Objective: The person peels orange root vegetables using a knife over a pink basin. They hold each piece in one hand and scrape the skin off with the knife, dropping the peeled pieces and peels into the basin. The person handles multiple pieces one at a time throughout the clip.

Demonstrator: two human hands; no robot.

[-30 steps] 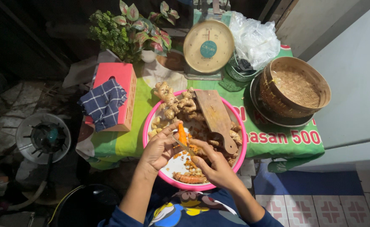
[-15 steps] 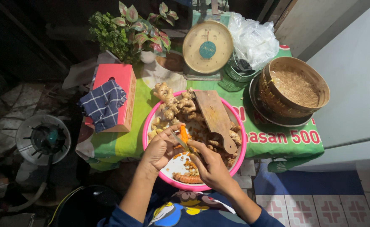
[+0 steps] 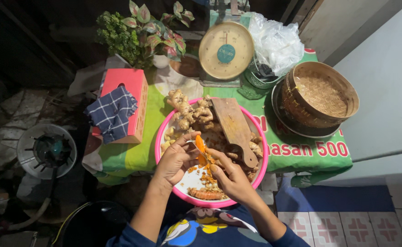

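Observation:
My left hand [image 3: 175, 158] pinches a small orange root piece [image 3: 200, 144] over a pink basin [image 3: 160, 137]. My right hand [image 3: 230, 174] is closed just below that piece; whatever it holds is hidden by the fingers. Orange peelings [image 3: 206, 177] lie on the basin's white inside under my hands, with a whole orange root [image 3: 205, 195] at the near rim. Pale knobbly ginger roots [image 3: 187, 110] and a wooden cutting board [image 3: 235, 129] fill the far half of the basin.
The basin sits on a small table with a green printed cloth [image 3: 301, 148]. Behind it are a round dial scale [image 3: 226, 51], a woven bamboo basket [image 3: 320, 95], a plastic bag [image 3: 276, 41], a red box with a checked cloth [image 3: 118, 107] and potted plants [image 3: 139, 32]. A gas burner [image 3: 47, 150] stands at left.
My hands have stayed over the basin, working the orange piece with small movements. More peelings lie beneath them.

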